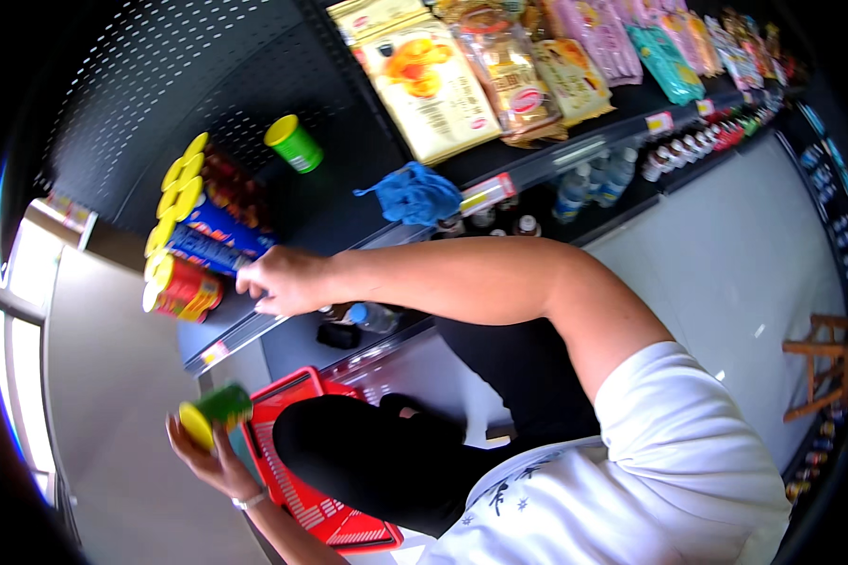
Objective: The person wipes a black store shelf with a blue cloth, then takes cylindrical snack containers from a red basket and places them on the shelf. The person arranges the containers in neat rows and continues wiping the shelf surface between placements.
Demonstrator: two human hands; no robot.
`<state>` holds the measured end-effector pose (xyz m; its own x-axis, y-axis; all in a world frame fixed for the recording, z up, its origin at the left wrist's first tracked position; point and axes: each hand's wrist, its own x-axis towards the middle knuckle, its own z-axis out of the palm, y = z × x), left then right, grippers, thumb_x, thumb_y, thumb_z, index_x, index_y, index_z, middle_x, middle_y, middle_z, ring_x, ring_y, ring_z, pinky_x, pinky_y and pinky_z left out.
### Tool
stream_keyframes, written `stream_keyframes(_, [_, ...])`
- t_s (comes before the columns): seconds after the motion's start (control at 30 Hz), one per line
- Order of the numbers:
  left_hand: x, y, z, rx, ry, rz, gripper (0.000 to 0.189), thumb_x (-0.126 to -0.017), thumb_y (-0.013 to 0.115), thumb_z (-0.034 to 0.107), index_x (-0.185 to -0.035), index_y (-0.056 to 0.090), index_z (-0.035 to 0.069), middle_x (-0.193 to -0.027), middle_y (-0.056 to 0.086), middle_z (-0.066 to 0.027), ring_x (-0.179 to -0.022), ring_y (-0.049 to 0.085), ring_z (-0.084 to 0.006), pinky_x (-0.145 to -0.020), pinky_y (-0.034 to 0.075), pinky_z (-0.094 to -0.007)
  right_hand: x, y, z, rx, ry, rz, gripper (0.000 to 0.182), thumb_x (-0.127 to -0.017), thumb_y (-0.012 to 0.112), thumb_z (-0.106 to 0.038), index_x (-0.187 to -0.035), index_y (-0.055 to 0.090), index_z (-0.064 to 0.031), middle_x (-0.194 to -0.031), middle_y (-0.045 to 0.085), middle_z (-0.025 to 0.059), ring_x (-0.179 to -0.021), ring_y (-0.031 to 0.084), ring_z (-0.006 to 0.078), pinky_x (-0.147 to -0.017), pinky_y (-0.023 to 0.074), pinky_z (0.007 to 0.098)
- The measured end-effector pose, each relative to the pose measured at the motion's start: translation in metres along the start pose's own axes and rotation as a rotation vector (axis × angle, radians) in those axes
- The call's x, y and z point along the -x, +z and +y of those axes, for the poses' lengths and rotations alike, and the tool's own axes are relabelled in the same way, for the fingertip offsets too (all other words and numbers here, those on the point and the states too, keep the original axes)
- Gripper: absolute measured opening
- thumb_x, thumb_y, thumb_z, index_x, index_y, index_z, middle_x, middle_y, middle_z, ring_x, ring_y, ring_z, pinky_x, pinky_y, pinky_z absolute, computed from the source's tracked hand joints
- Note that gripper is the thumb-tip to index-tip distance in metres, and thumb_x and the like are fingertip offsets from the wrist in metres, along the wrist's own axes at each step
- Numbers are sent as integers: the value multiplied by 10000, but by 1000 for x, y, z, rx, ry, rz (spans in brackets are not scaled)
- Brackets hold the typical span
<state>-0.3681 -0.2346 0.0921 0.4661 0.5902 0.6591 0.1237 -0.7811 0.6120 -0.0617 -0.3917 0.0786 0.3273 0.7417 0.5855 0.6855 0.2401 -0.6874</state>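
My left hand [212, 459] holds a green can with a yellow lid [215, 413], slightly blurred, beside the red basket. My right hand [283, 279] reaches over the shelf edge, its bent fingers at the lower end of a blue can with a yellow lid [208, 247]; whether they grip it is unclear. Rows of yellow-lidded cans stand close together there: dark red-brown ones [230, 180] behind, blue ones in the middle, red ones [191, 286] at the near end. A lone green can with a yellow lid [295, 143] stands apart, farther back on the shelf.
A crumpled blue cloth [413, 194] lies at the shelf edge beside bagged snacks [431, 92]. Bottles [374, 318] stand on a lower shelf. The red plastic basket [283, 381] is beside my knee. A wooden stool [823, 367] stands across the aisle.
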Motion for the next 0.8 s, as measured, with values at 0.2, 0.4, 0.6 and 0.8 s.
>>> stream_keyframes(0.2, [-69, 120, 104, 182, 264, -310, 720, -822, 750, 4, -1459, 413, -10, -1399, 519, -171, -1299, 521, -281, -1114, 397, -403, 7, -26, 6, 21, -151, -24, 757, -679, 891, -341, -1276, 563, -11, -1170, 673, 196, -1071, 673, 346, -930, 530, 411])
stream_keyframes(0.4, [-94, 220, 102, 359, 365, -356, 809, -828, 829, 138, -1475, 366, -8, -1357, 542, -175, -1265, 534, -268, -1073, 429, -383, 8, -67, 26, 33, 141, 144, 699, -649, 878, -351, -1170, 573, 2, -1047, 703, 224, -960, 703, 373, -858, 558, 424])
stream_keyframes(0.6, [-65, 281, 63, 546, 47, -595, 576, -994, 662, 243, -1430, 417, -44, -1137, 644, -127, -1029, 623, -177, -905, 509, -304, 9, -90, 75, 266, 292, 281, 656, -709, 869, -280, -1206, 548, 4, -1087, 688, 227, -1029, 683, 389, -910, 549, 430])
stream_keyframes(0.8, [-68, 322, 66, 500, -13, -552, 533, -1016, 568, 239, -1424, 418, -69, -1214, 642, -228, -1126, 624, -280, -981, 473, -352, 8, -84, 94, 428, 385, 443, 669, -710, 873, -267, -1232, 542, -11, -1134, 632, 189, -1046, 616, 392, -918, 526, 453])
